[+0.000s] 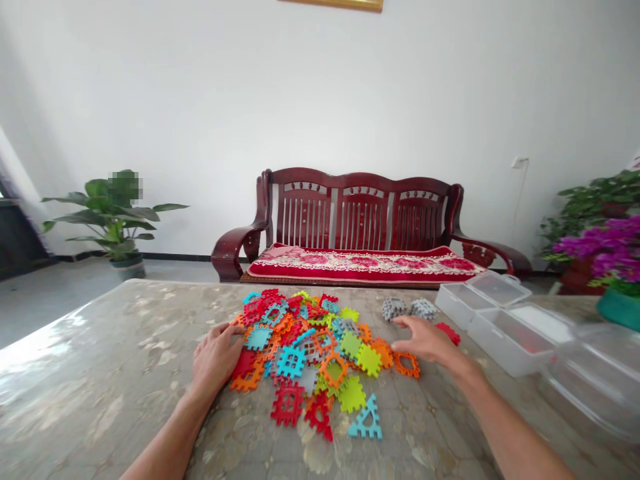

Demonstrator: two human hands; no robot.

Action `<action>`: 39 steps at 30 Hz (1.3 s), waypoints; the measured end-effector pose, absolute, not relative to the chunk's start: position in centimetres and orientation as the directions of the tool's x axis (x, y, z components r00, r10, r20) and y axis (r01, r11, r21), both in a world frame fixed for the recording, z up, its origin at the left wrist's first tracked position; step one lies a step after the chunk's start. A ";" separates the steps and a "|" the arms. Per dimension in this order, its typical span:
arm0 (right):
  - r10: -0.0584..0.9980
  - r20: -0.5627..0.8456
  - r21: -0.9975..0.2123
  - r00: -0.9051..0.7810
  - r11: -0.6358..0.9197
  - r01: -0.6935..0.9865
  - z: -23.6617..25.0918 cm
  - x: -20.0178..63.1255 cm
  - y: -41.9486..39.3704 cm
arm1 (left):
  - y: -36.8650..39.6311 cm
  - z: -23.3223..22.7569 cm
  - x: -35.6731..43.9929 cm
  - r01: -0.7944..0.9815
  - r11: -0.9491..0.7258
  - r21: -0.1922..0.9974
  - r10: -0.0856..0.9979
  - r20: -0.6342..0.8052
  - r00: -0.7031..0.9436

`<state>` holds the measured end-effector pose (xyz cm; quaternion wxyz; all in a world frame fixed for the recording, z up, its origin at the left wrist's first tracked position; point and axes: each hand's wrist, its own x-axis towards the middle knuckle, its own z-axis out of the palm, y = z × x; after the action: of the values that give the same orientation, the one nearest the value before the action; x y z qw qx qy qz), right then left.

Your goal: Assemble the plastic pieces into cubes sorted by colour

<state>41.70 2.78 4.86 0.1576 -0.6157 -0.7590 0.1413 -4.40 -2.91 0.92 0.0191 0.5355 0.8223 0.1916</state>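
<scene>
A heap of notched plastic building tiles in red, orange, blue, lime and grey lies on the table, with a bright blue tile (pixel 291 361) near its middle. My left hand (pixel 217 353) rests at the heap's left edge, fingers loosely stretched against the outer tiles beside a red tile (pixel 244 364). On the other side, my right hand (pixel 423 339) hovers with thumb and fingers apart and nothing in it. Below its thumb lies an orange frame tile (pixel 407 375). Two grey tile clusters (pixel 395 307) sit just beyond its fingers. A light blue triangle tile (pixel 367 427) lies nearest me.
Clear plastic boxes (pixel 510 340) with raised lids stand at the table's right. A red tile (pixel 449 332) lies between them and my right hand. Purple flowers in a teal pot (pixel 620 308) are at the far right. A wooden bench (pixel 360 183) stands behind the patterned table (pixel 125 373).
</scene>
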 end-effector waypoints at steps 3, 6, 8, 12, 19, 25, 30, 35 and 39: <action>0.945 -0.063 -0.333 -0.321 0.283 0.899 4.2 41.9 1.9 | -2.9 0.8 -4.5 0.880 0.343 0.329 0.891 0.184 -0.416; 0.924 -0.070 -0.256 -0.375 0.347 0.902 4.0 41.5 1.2 | -2.9 0.7 -4.6 0.885 0.337 0.321 0.892 0.191 -0.409; 0.924 -0.023 -0.229 -0.383 0.368 0.901 3.8 41.2 1.1 | -2.9 0.7 -4.6 0.888 0.336 0.314 0.893 0.194 -0.407; 0.939 0.083 -0.229 -0.334 0.345 0.910 2.9 41.0 1.4 | -2.8 0.7 -4.6 0.886 0.345 0.311 0.892 0.184 -0.412; 0.938 0.233 -0.363 -0.257 0.329 0.872 2.9 40.7 2.7 | -2.8 0.6 -4.7 0.884 0.334 0.327 0.891 0.197 -0.409; 0.919 0.342 -0.591 -0.196 0.372 0.715 3.7 38.2 2.4 | -2.9 0.8 -4.5 0.878 0.350 0.326 0.890 0.177 -0.421; 0.915 0.182 -0.511 -0.360 0.400 0.761 3.3 38.5 1.4 | -2.9 0.9 -4.5 0.881 0.346 0.324 0.890 0.184 -0.417; 0.871 0.108 -0.452 -0.479 0.472 0.757 3.0 38.9 0.8 | -3.0 1.1 -4.4 0.879 0.350 0.323 0.891 0.175 -0.419; 0.884 0.128 -0.474 -0.450 0.453 0.755 3.1 38.3 0.7 | -3.1 1.3 -4.2 0.874 0.356 0.331 0.888 0.172 -0.427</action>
<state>38.27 0.73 3.14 0.1819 -0.4918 -0.8328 0.1774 -4.22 -3.08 1.26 0.0187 0.5349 0.8233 0.1891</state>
